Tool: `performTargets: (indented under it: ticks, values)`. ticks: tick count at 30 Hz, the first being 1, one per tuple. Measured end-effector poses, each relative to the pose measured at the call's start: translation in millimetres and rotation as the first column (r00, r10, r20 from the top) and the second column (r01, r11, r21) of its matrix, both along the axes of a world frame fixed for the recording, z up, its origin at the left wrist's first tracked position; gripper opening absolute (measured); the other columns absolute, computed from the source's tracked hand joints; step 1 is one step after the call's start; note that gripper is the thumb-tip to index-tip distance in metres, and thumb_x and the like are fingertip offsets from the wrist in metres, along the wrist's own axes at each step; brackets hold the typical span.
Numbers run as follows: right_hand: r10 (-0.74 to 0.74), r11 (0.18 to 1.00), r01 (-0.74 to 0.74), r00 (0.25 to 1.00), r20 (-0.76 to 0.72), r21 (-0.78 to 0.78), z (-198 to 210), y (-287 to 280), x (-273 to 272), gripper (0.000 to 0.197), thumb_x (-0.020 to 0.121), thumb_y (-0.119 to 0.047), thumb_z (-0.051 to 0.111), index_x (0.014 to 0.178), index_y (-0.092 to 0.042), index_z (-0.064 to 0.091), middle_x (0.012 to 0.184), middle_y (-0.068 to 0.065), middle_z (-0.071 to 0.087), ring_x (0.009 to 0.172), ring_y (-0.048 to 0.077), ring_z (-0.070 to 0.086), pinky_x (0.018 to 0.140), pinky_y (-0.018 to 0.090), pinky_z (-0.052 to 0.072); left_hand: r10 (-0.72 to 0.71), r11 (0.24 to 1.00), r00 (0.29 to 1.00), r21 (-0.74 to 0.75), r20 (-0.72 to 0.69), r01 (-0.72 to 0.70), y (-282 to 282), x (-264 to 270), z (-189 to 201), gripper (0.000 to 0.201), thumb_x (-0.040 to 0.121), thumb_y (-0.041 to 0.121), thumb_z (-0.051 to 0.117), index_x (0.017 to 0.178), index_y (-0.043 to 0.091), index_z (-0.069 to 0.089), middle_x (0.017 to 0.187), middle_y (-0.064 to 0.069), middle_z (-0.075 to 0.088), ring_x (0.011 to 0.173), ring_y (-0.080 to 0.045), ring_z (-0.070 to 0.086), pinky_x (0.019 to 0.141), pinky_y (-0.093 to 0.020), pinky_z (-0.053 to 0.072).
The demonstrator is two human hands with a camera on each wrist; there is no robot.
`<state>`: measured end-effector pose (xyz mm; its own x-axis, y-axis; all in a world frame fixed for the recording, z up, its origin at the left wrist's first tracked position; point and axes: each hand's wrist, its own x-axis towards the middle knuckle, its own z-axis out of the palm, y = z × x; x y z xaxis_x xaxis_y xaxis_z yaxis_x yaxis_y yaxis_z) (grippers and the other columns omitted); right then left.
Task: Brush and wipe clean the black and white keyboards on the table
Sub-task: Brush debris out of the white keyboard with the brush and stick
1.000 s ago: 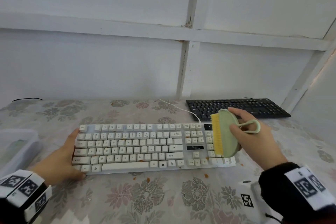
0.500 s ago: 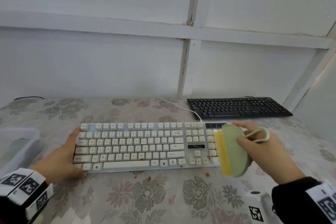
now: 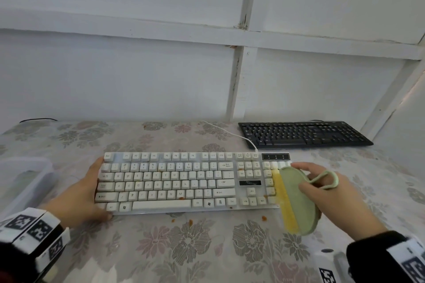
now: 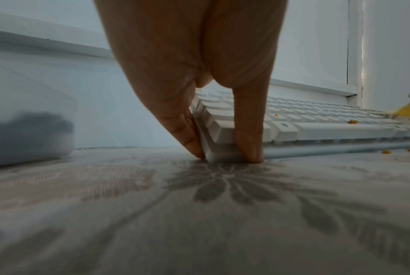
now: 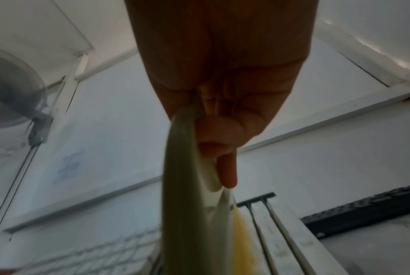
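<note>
The white keyboard (image 3: 174,182) lies across the middle of the flowered table, with orange crumbs on some keys. My left hand (image 3: 80,197) grips its left end, thumb on the front corner and fingers against the side (image 4: 222,145). My right hand (image 3: 331,200) holds a green oval brush (image 3: 299,200) with yellow bristles (image 3: 284,202) by its loop handle. The bristles stand over the keyboard's right end, at the number pad and past its front edge. In the right wrist view the brush (image 5: 187,204) hangs below my fingers. The black keyboard (image 3: 303,134) lies at the back right, untouched.
A clear plastic box (image 3: 20,181) stands at the table's left edge. Orange crumbs (image 3: 189,221) lie on the cloth in front of the white keyboard. The white cable (image 3: 230,132) runs back from it toward the wall. A white tagged object (image 3: 328,266) sits by my right wrist.
My right hand swept the brush toward me down the number pad and past the keyboard's front edge, then brought it partly back over the keys. The left hand stayed put.
</note>
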<state>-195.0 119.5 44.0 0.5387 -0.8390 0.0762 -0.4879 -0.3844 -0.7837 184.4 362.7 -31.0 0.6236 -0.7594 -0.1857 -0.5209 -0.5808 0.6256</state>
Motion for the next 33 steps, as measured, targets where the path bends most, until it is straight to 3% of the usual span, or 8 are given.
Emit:
performTargets:
  ticks: [5,8,12,18,22,24,28,33]
  values:
    - [-0.067,0.992,0.084,0.984,0.166,-0.094,12,-11,15,0.041,0.087,-0.006,0.054,0.113,-0.037,0.061,0.087,-0.003,0.068,0.069,0.025,0.058,0.053,0.022,0.044,0.011,1.000,1.000,0.015,0.007,-0.011,0,-1,2,0.133,0.056,0.008,0.085,0.143,0.040,-0.011,0.115,0.000,0.056,0.099,-0.020,0.060,0.091,-0.033,0.047]
    - [-0.058,0.994,0.070,0.989,0.139,-0.086,4,-11,20,0.041,0.088,-0.007,0.053,0.117,-0.035,0.061,0.085,0.003,0.067,0.065,0.022,0.055,0.052,0.023,0.041,0.011,1.000,1.000,0.007,0.002,-0.011,0,-2,2,0.133,0.056,0.008,0.085,0.144,0.039,-0.010,0.114,0.000,0.057,0.098,-0.019,0.060,0.090,-0.032,0.047]
    - [-0.012,0.999,0.013,1.000,0.025,-0.051,-15,-2,7,0.040,0.088,-0.009,0.054,0.109,-0.043,0.060,0.078,0.012,0.066,0.058,0.021,0.049,0.049,0.030,0.039,0.008,1.000,1.000,0.009,-0.002,-0.008,1,0,0,0.133,0.055,0.007,0.086,0.144,0.038,-0.008,0.113,0.000,0.058,0.098,-0.019,0.060,0.087,-0.031,0.047]
    - [-0.015,1.000,0.016,0.999,0.030,-0.013,3,-1,-1,0.038,0.087,-0.004,0.054,0.107,-0.035,0.063,0.084,0.004,0.066,0.056,0.019,0.054,0.041,0.020,0.044,0.011,1.000,1.000,0.000,0.001,-0.011,-1,-1,1,0.132,0.056,0.006,0.085,0.144,0.038,-0.007,0.114,0.001,0.056,0.099,-0.019,0.059,0.087,-0.030,0.046]
    - [-0.042,0.993,0.059,0.987,0.155,-0.101,14,-2,20,0.041,0.088,-0.008,0.053,0.115,-0.037,0.060,0.089,-0.004,0.067,0.065,0.016,0.057,0.048,0.015,0.044,0.014,1.000,1.000,0.002,0.007,-0.014,-1,-1,1,0.132,0.055,0.007,0.086,0.144,0.038,-0.007,0.113,-0.001,0.058,0.097,-0.020,0.061,0.085,-0.030,0.046]
    - [-0.037,0.989,0.058,0.987,0.157,-0.134,11,-4,33,0.042,0.088,-0.009,0.051,0.120,-0.036,0.057,0.090,-0.007,0.067,0.070,0.017,0.061,0.053,0.021,0.047,0.013,1.000,1.000,0.009,0.011,-0.013,0,-1,1,0.132,0.055,0.008,0.086,0.144,0.037,-0.007,0.112,-0.001,0.059,0.095,-0.018,0.062,0.083,-0.030,0.047]
    - [-0.034,0.994,0.039,0.998,0.051,-0.106,-3,-3,45,0.041,0.087,-0.010,0.050,0.120,-0.035,0.057,0.073,0.007,0.064,0.051,0.013,0.044,0.047,0.023,0.038,0.022,1.000,1.000,0.012,0.005,-0.022,0,-1,2,0.131,0.056,0.007,0.085,0.145,0.036,-0.007,0.106,0.001,0.061,0.090,-0.015,0.063,0.077,-0.027,0.047]
    - [-0.021,0.999,0.019,0.998,-0.059,-0.036,-8,2,33,0.037,0.086,-0.008,0.051,0.114,-0.031,0.060,0.056,0.000,0.051,0.040,0.007,0.035,0.042,0.024,0.038,0.018,1.000,1.000,0.016,-0.005,-0.017,-1,-5,4,0.129,0.058,0.005,0.084,0.145,0.034,-0.006,0.106,0.003,0.057,0.088,-0.012,0.059,0.072,-0.022,0.043]
